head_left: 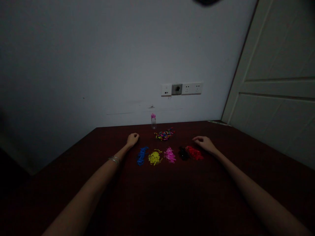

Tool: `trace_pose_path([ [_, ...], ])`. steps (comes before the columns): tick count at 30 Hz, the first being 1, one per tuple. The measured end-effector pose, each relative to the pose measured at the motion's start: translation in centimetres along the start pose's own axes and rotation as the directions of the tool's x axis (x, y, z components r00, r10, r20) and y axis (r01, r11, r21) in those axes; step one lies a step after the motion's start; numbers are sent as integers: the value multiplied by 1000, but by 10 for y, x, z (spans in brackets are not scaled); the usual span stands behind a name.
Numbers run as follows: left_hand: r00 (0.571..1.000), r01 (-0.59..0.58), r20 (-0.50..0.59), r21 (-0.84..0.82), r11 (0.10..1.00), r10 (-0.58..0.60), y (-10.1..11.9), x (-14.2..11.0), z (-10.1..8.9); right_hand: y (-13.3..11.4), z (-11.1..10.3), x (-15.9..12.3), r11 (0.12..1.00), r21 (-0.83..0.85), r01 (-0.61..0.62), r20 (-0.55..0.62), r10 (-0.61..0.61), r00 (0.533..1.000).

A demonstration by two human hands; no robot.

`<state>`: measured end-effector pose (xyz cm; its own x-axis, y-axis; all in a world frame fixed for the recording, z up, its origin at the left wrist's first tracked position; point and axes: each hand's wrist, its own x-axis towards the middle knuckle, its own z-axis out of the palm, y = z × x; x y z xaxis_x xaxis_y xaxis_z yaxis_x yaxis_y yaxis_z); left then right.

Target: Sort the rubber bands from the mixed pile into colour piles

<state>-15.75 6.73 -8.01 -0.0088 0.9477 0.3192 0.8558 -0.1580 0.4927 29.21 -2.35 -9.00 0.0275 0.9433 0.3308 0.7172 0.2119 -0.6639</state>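
Note:
My left hand (133, 139) rests on the dark red table in a loose fist, with nothing visible in it. Closest to it is a pile of thin blue bands (141, 155). On the right, my right hand (204, 143) lies with its fingers loosely stretched to the left, holding nothing. Just below its fingers is a pile of red bands (195, 153), touching or almost touching a black pile (183, 153). Yellow bands (155, 157) and pink bands (169, 155) lie between the hands. Behind them sits a mixed multicoloured heap (164, 134).
A clear bottle with a pink top (153, 121) stands at the back of the table (157, 193), near the wall. Sockets and switches (182, 89) are set in the wall above. A pale panelled door (275, 85) rises on the right. The light is dim.

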Motion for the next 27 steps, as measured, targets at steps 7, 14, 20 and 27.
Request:
trace_pose_path([
  [7, 999, -42, 9, -7, 999, 42, -2, -2, 0, -5, 0, 5, 972, 200, -123, 90, 107, 990],
  [14, 999, -20, -25, -12, 1000, 20, 1, -3, -2, -39, 16, 11, 996, 87, 18, 188, -34, 982],
  [20, 999, -16, -48, 3, 1000, 17, 1, -4, -2, -72, 43, 39, 982, -106, 154, 226, -127, 966],
  [27, 999, -7, -49, 3, 1000, 7, 2, -4, -1, -73, 70, 71, 921, -349, 172, 300, -64, 952],
])
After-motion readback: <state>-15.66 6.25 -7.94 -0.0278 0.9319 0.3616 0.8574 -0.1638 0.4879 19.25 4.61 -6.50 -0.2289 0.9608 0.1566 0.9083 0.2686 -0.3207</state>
